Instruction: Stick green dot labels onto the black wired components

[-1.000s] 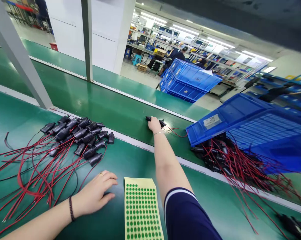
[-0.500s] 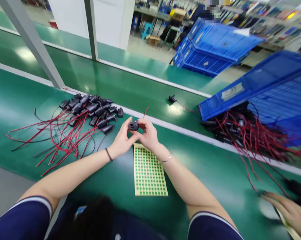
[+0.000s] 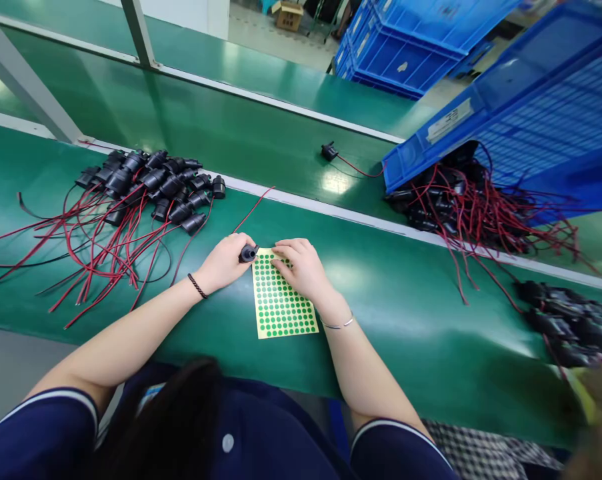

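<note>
"So, where is the black part sitting?"

"Just left of centre: the left hand is gripping it, its round end facing the camera. A red wire is running up behind that hand, probably its own."

"And the right hand?"

"It's resting over the top of the sticker sheet, thumb and fingertips curling near each other. Whether they're pinching a green dot, I can't tell."

"How would you be doing this well?"

"I'd be keeping the sheet flat, touching dots only at their edges, and holding the part steady close by."

"Anything in the way?"

"On the left, a pile of black parts is trailing red wires towards the left forearm; those could be snagging. A lone part is lying above right of centre. At upper right, a blue crate is tilting over a tangle of wired parts. More dark parts are lying on the bench at the right edge, and something blurred is filling the lower right corner."
</note>
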A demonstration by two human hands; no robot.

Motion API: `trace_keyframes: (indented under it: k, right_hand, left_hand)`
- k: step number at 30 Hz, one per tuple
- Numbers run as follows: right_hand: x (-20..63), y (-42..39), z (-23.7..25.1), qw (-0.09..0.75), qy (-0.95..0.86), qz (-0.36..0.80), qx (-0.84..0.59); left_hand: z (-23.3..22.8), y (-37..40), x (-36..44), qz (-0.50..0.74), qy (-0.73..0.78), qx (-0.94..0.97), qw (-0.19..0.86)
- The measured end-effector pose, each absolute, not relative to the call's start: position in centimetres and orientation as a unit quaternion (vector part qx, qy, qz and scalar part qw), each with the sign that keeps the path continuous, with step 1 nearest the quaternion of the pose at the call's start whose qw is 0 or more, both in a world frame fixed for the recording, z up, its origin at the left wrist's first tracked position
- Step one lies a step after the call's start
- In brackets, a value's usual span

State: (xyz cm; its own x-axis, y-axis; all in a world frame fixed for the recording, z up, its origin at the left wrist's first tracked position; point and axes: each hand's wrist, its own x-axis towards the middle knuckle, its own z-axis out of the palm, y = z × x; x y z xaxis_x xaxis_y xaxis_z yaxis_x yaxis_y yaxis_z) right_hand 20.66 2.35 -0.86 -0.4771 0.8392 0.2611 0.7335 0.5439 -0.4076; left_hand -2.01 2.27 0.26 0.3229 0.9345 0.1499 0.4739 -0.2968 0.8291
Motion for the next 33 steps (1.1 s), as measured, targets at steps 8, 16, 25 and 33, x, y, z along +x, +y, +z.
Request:
trace_keyframes:
  k: [8, 16, 25, 33]
  right_hand:
    - [20.4, 2.0, -0.9, 0.17, -0.855, 0.1, -0.479]
    - [20.5, 2.1, -1.6, 0.193, -0.85, 0.095, -0.481]
    - [20.1, 1.7, -1.3, 0.244, -0.854, 0.064, -0.455]
    - [18.9, 0.9, 1.6, 0.412, -0.622, 0.449, -0.493]
  left_hand:
    - [-1.0, 2.7, -1.1, 0.219, 0.442, 0.794, 0.355]
    - [-1.4, 2.8, -1.0, 0.205, 0.455, 0.808, 0.313]
    - [-1.7, 2.8, -1.1, 0.2, 0.454, 0.823, 0.277]
    - [-1.6, 2.4, -1.9, 0.388, 0.41, 0.77, 0.298]
